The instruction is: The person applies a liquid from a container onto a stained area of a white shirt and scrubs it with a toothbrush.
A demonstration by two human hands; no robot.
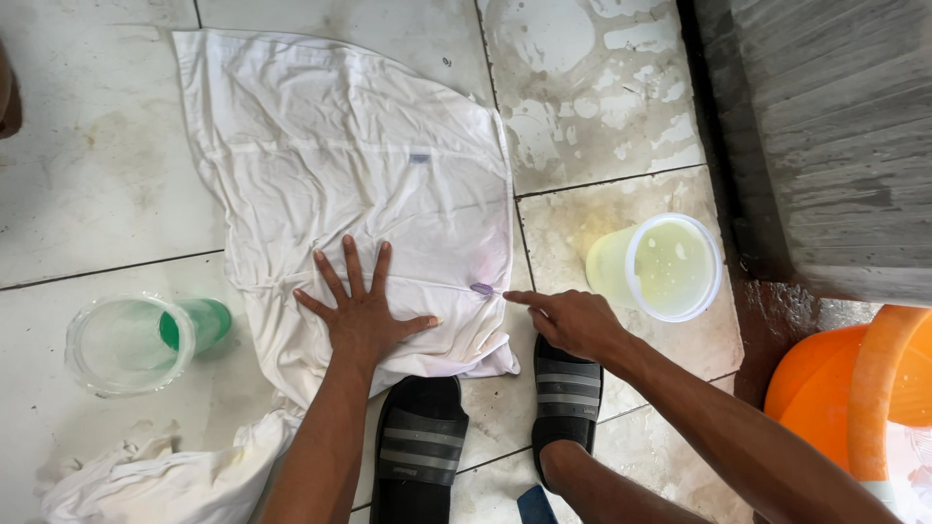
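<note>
Pinning a wet white shirt (369, 165) flat on the floor (97, 175)
Left hand (364, 315) spread wide holds cloth; right hand (573, 320), narrowed, index out, touches a purple stain (482, 288); keep it taut.

Single head-worn view, looking almost straight down from above the person's own arms at a tiled floor (87, 175). Close range: forearms enter from the bottom edge, left hand (361, 312) near frame centre, right hand (573, 322) just right of it. Sandalled feet sit directly below the hands.
</note>
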